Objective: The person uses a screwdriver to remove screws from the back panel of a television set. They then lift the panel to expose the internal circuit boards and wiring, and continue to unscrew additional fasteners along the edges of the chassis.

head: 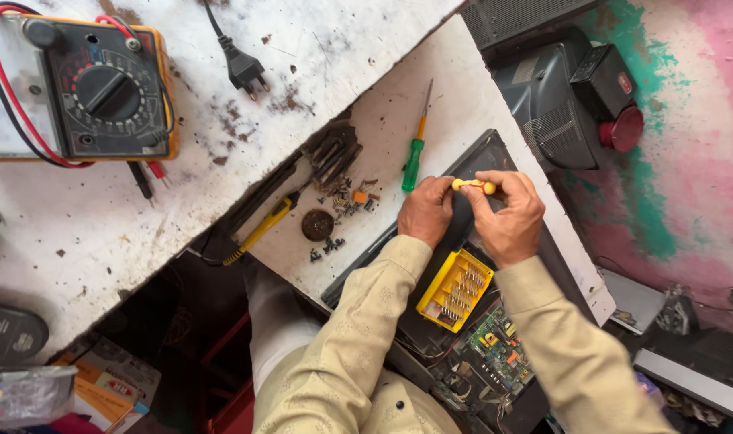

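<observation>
- The white worktable [318,48], stained and chipped, fills the upper left; a second white bench [463,96] runs diagonally under the hands.
- A dark old monitor [551,104] sits at the upper right, with a round red knob-like part on its side.
- An orange-cased multimeter [101,88] with a black dial lies at the top left, red and black leads looped round it.
- A dark flat device [479,157] lies on the bench beneath both hands, a green circuit board [499,350] showing at its lower end.
- A yellow bit case [455,289], open and rectangular (rows of metal bits inside), rests on the device just below the wrists.
- The left hand [425,210] and right hand [507,213] are both closed on a small yellow screwdriver handle [473,186], held between the fingertips above the device.
- A green screwdriver [414,157] lies just left of the hands.
- A black plug [244,68] rests on the worktable.
</observation>
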Tool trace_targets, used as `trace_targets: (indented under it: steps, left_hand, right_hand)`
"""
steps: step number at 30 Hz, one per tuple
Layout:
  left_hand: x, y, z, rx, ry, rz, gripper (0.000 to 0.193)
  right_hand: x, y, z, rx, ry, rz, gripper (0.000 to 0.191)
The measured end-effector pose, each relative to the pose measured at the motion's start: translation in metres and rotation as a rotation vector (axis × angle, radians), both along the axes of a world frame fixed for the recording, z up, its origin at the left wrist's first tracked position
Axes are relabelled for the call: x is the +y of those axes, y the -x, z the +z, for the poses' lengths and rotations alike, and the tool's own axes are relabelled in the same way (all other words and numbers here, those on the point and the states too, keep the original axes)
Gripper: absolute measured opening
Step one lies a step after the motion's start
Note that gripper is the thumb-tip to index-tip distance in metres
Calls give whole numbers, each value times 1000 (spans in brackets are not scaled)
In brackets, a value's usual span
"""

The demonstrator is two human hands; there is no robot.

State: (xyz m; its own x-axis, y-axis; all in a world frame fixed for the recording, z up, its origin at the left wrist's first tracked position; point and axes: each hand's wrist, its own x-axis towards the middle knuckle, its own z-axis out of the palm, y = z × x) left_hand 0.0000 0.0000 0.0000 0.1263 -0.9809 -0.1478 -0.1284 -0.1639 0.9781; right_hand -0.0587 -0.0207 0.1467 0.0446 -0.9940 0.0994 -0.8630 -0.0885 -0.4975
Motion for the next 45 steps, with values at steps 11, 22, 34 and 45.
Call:
trace_targets:
  steps: [11, 22, 34, 45]
  left_hand:
    - [-6, 2, -5, -31, 58, 7, 14]
    - [16, -15, 21, -35, -29, -24, 42]
    - [3, -6, 15, -162, -59, 5, 35]
    - [1, -5, 22, -213, -121, 9, 28]
  right_hand:
    - [30, 35, -44, -326, 127, 34, 36]
    - [29, 45, -50, -495, 84, 14, 41]
    - [19, 41, -50, -292, 174, 101, 47]
    - [16, 37, -40, -329, 134, 16, 43]
